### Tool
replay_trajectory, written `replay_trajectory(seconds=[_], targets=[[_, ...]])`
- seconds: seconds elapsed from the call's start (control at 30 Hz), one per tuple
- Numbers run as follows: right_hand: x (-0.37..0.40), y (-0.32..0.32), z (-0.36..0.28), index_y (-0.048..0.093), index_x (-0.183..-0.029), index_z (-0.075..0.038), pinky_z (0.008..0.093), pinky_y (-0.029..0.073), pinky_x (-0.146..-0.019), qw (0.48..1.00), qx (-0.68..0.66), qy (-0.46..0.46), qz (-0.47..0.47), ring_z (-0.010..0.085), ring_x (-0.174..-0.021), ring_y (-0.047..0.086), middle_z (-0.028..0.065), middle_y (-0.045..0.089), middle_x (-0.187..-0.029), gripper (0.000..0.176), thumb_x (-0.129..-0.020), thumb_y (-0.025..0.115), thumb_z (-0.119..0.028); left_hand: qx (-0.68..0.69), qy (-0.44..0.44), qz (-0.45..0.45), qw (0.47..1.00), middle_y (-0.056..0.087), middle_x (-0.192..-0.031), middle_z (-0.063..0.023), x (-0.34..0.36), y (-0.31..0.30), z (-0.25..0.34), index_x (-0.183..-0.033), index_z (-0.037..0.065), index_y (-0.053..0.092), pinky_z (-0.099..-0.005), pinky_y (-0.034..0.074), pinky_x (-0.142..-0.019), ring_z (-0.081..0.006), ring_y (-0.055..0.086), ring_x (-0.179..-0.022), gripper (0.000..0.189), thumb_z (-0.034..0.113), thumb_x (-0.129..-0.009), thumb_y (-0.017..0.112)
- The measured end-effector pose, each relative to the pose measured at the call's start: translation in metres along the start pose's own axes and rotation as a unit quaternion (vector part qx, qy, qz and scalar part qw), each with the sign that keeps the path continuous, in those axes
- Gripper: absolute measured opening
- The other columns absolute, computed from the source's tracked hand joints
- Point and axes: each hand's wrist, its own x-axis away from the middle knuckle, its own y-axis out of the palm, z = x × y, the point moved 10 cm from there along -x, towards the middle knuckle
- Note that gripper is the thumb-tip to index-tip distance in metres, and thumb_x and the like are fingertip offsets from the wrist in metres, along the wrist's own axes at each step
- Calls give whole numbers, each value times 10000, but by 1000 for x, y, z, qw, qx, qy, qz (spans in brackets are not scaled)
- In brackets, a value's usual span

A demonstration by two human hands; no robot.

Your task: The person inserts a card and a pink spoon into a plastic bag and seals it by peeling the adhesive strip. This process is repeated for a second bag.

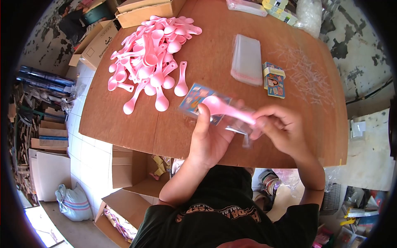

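My left hand (209,140) supports a clear plastic bag (247,140) from below, its thumb pressing near a blue printed card (192,97). A pink plastic scoop spoon (223,108) lies over the card and bag, bowl toward my left thumb. The fingers of my right hand (279,126) are closed on the end of its handle. The bag's loose end hangs between my hands, slightly blurred. Whether the spoon is inside the bag I cannot tell. Beyond my left hand, a big heap of pink spoons (149,58) covers the table's left part.
On the brown table (206,53) lie a stack of clear bags (247,58), banded printed cards (273,80) and scattered thin clear strips (308,74). An open carton (144,10) stands at the back. More boxes (122,206) sit below the front edge. A person (72,22) is at far left.
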Motion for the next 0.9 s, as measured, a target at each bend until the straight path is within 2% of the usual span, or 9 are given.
replay_trajectory(seconds=[0.07,0.17,0.27,0.37,0.5,0.73,0.77,0.87,0.9], targets=[[3,-29,-40,618,-1012,31,207,503,-607,987,101,-59,112,89,-700,621,69,643,-849,128,-911,575,-35,-18,5,6,1000,325,-1428,-147,-2,3,0,-1427,116,242,-523,277,-1089,-316,369,-1302,797,607,-862,515],[17,-76,-89,635,-997,14,175,388,-513,940,139,-112,291,36,-587,515,24,621,-746,148,-899,610,-94,-51,-10,15,999,288,-1444,-126,2,-5,5,-1447,127,203,-517,276,-1088,-318,343,-1317,776,484,-873,584],[0,-97,-106,665,-955,1,177,339,-500,920,186,-147,312,24,-563,455,-7,610,-714,164,-894,628,-146,-171,65,67,981,316,-1418,-111,6,-8,27,-1458,126,188,-495,294,-1075,-307,381,-1281,751,336,-875,612],[-41,-85,-98,690,-902,-7,182,332,-509,894,337,-142,258,20,-568,443,-27,606,-689,155,-882,642,-154,-269,177,70,944,345,-1383,-109,14,5,51,-1469,120,173,-451,348,-1024,-264,448,-1197,740,252,-877,597],[-38,-81,-110,696,-852,-5,201,326,-503,873,328,-224,282,30,-568,427,-33,600,-678,157,-871,652,-154,-302,220,15,928,369,-1378,-111,22,18,60,-1449,85,234,-431,363,-1008,-267,472,-1179,693,229,-879,601],[-16,-20,-104,659,-755,4,240,348,-488,884,407,-165,160,65,-533,456,31,563,-598,217,-858,678,-186,-470,197,-105,854,431,-1304,-122,10,56,45,-1353,11,389,-411,321,-1049,-244,412,-1256,576,128,-859,660],[-14,-12,-103,648,-731,14,227,343,-496,885,416,-156,138,54,-543,458,20,565,-598,255,-874,667,-196,-490,188,-105,845,497,-1242,-116,10,61,43,-1338,2,404,-394,390,-997,-231,494,-1182,558,108,-857,667],[-9,-7,-105,630,-684,-5,274,324,-428,897,358,-184,181,93,-444,412,65,492,-510,262,-852,684,-199,-336,144,-138,920,554,-1188,-130,6,61,25,-1312,-5,420,-337,474,-895,-202,578,-1065,484,69,-883,632],[-10,-7,-106,631,-677,-8,270,317,-420,900,359,-170,181,88,-431,401,66,475,-490,266,-857,679,-198,-321,198,-113,919,628,-1073,-133,6,63,31,-1234,-26,487,-270,516,-772,-164,639,-916,337,54,-920,578]])
